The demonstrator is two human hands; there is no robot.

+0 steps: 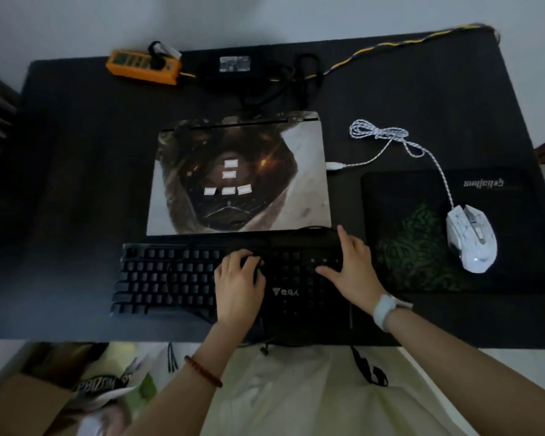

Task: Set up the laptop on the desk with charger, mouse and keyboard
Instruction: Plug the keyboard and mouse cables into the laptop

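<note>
The closed laptop (238, 174), its lid covered by a picture skin, lies mid-desk. In front of it sits a black keyboard (167, 275). My left hand (239, 284) rests on the keyboard's middle with fingers curled round something dark, apparently its black cable. My right hand (350, 265) lies flat with spread fingers on the keyboard's right end. A white mouse (472, 240) sits on a dark mouse pad (416, 247); its white USB plug (334, 165) lies at the laptop's right edge. The black charger brick (233, 66) sits behind the laptop.
An orange power strip (143, 66) with a plug in it lies at the back left, fed by a yellow-black cord (390, 45). Coiled black charger cable (296, 80) lies behind the laptop. The mouse's braided cable (378, 133) loops at right. The desk's front edge (76, 339) is near.
</note>
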